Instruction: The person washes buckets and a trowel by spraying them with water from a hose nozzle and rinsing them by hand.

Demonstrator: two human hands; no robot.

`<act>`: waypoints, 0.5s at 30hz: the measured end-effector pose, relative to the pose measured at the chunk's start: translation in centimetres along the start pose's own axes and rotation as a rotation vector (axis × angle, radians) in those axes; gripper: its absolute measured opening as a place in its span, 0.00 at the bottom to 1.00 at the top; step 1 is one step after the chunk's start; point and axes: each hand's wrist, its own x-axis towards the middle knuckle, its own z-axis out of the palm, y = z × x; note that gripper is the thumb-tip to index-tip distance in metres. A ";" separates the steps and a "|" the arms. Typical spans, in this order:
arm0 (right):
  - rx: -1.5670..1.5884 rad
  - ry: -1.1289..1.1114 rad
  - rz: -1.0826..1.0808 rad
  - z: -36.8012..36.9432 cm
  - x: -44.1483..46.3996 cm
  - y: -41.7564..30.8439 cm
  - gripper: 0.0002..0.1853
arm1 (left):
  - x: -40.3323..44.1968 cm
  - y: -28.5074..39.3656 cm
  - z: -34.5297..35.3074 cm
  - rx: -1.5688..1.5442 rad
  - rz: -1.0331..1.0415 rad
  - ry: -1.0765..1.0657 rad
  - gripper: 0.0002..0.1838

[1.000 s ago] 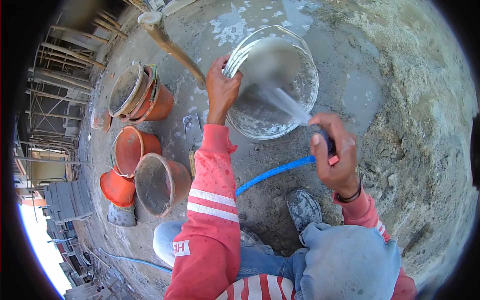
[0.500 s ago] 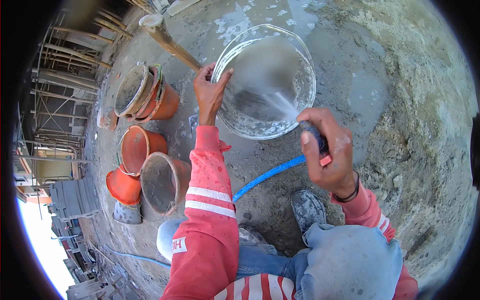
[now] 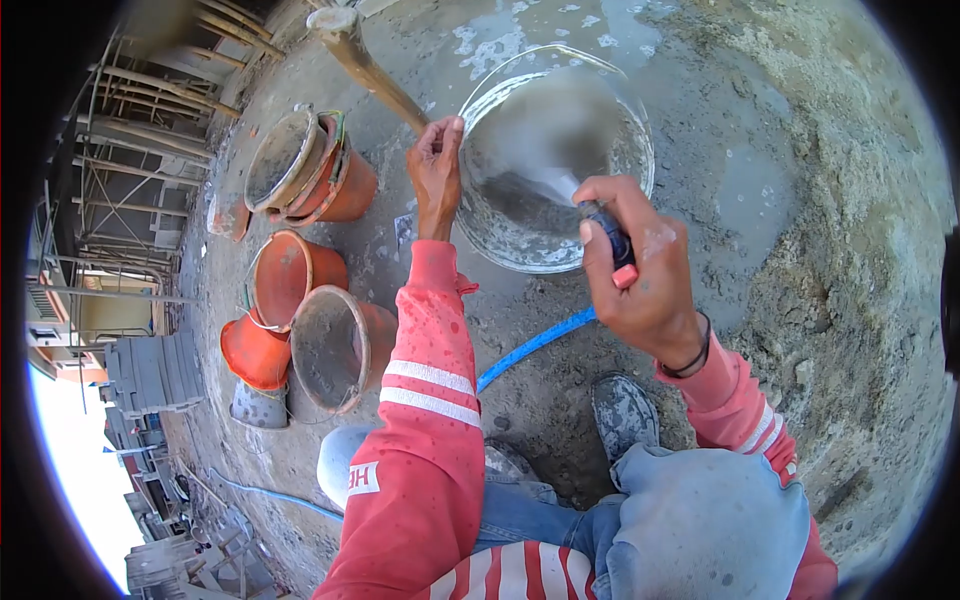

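A mud-smeared bucket [image 3: 488,240] with a thin wire handle stands on wet ground ahead of me, its inside coated in grey. My left hand [image 3: 436,165] is closed, thumb and fingers pinched at the bucket's left rim. Behind those fingers, the near end of a wooden pole [image 3: 375,75] disappears from sight. In my right hand [image 3: 645,255], a dark hose nozzle [image 3: 608,232] with a red end points into the bucket. Water spray [image 3: 553,185] leaves its tip, and a blurred patch hides part of the bucket's inside. A blue hose [image 3: 535,347] runs below the right hand.
Stacked orange buckets [image 3: 350,190] stand to the left. Nearer lie an orange bucket [image 3: 325,262], a grey-lined bucket [image 3: 372,345] and a red-orange one [image 3: 255,352]. Rough wet cement [image 3: 830,260] covers the right. Poles [image 3: 135,175] and stacked blocks [image 3: 150,370] are at far left.
My right hand has moved left and slightly up with the nozzle, further over the bucket. My left thumb has drawn back toward the rim. The whole view has shifted slightly.
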 end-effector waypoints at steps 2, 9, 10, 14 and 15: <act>0.004 0.003 0.004 0.5 -0.1 0.8 0.10 | 0.1 0.2 0.5 -0.048 0.083 -0.024 0.22; -0.067 -0.168 0.012 0.4 0.0 1.7 0.07 | -0.1 1.2 1.2 0.198 0.204 -0.064 0.18; -0.123 -0.154 0.023 0.3 0.0 1.9 0.07 | -0.2 1.4 1.3 0.226 0.210 -0.041 0.18; -0.186 0.026 0.095 -0.7 -1.1 2.6 0.07 | -0.2 1.9 1.6 0.322 0.206 -0.003 0.15; -0.171 0.117 0.114 -1.3 -1.3 3.0 0.08 | -0.2 2.2 1.8 0.317 0.206 -0.001 0.15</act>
